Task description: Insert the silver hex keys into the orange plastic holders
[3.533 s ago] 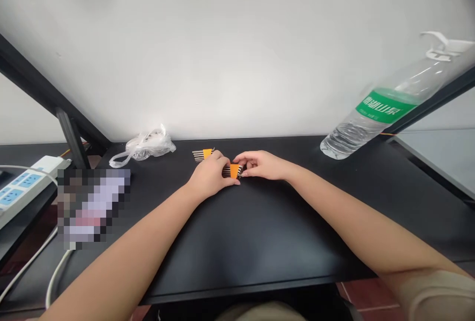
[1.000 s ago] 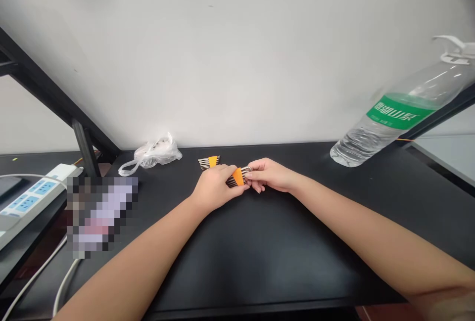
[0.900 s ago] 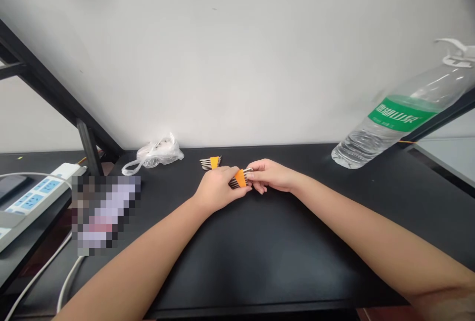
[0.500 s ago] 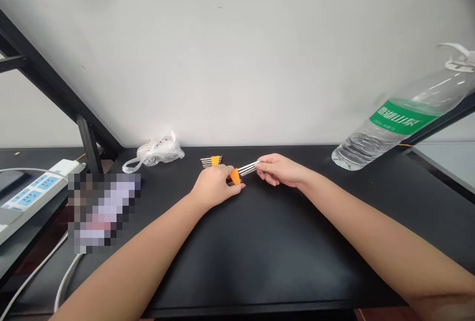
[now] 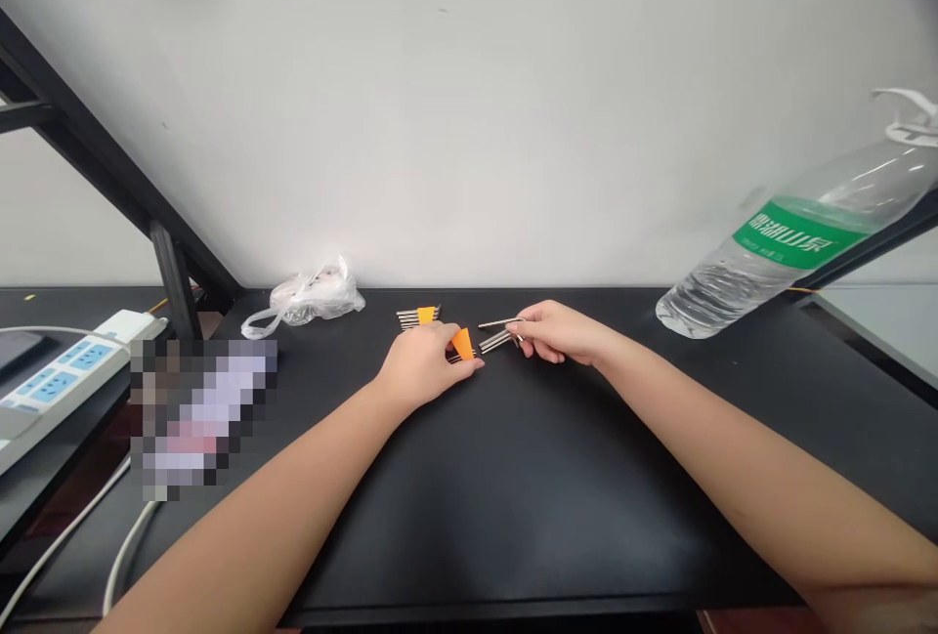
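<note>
My left hand [image 5: 423, 360] is closed around an orange hex key holder [image 5: 460, 343], thumb in front. A few dark key ends poke out below the holder beside my thumb. Just to the right, my right hand [image 5: 551, 331] pinches several metal hex keys [image 5: 496, 341]; their long ends point left toward the holder, with a small gap between. One of these keys lies at a different angle above the others. Behind my left hand, a second orange holder [image 5: 426, 316] rests on the black table with a row of hex keys in it.
A clear plastic bag [image 5: 315, 297] lies at the back left of the black table [image 5: 513, 507]. At the right stands a large water bottle [image 5: 798, 233] with a green label. A power strip [image 5: 73, 375], cables and a pixelated object [image 5: 212, 419] are on the left.
The hex keys in my right hand have come out of the orange holder, leaving a gap. They have fanned apart slightly. My left hand stays nearly where it was.
</note>
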### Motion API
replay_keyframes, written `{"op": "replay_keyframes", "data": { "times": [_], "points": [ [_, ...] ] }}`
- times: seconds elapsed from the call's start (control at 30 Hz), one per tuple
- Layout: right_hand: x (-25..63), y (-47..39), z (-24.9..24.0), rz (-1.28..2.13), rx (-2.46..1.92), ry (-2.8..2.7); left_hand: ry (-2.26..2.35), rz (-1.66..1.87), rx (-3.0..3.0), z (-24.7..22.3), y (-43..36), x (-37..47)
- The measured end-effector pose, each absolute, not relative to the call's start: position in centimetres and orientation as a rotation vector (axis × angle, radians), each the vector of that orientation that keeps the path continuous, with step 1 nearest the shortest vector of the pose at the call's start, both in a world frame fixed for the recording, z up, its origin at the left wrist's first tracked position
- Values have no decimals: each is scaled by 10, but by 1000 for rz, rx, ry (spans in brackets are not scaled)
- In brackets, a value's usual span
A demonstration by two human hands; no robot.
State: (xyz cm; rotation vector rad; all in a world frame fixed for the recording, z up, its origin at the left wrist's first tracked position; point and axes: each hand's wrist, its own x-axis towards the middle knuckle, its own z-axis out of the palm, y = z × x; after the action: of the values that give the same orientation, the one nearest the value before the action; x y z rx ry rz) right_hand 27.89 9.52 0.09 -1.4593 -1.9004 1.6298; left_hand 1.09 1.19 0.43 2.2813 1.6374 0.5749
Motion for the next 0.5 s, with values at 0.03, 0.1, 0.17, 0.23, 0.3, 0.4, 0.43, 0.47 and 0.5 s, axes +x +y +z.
{"op": "replay_keyframes", "data": {
  "times": [0.03, 0.1, 0.17, 0.23, 0.3, 0.4, 0.43, 0.47, 0.5],
  "points": [
    [279, 95, 1, 1616, -1466, -1910, 1639, 580, 2283, 4, 12, 11],
    [279, 95, 1, 1561, -1486, -1950, 1643, 584, 2287, 4, 12, 11],
    [280, 96, 0, 1460, -1514, -2014, 1646, 574, 2288, 5, 12, 11],
    [281, 97, -1, 1297, -1552, -2106, 1651, 566, 2287, 6, 11, 11],
    [282, 98, 0, 1037, -1588, -2212, 1651, 571, 2285, 7, 11, 11],
    [284, 97, 3, 658, -1528, -2359, 1635, 585, 2276, 7, 11, 11],
    [284, 96, 5, 600, -1460, -2418, 1635, 589, 2272, 7, 11, 11],
    [284, 95, 6, 576, -1380, -2481, 1638, 592, 2268, 7, 11, 11],
    [284, 93, 7, 571, -1300, -2540, 1641, 594, 2267, 7, 12, 11]
  ]
}}
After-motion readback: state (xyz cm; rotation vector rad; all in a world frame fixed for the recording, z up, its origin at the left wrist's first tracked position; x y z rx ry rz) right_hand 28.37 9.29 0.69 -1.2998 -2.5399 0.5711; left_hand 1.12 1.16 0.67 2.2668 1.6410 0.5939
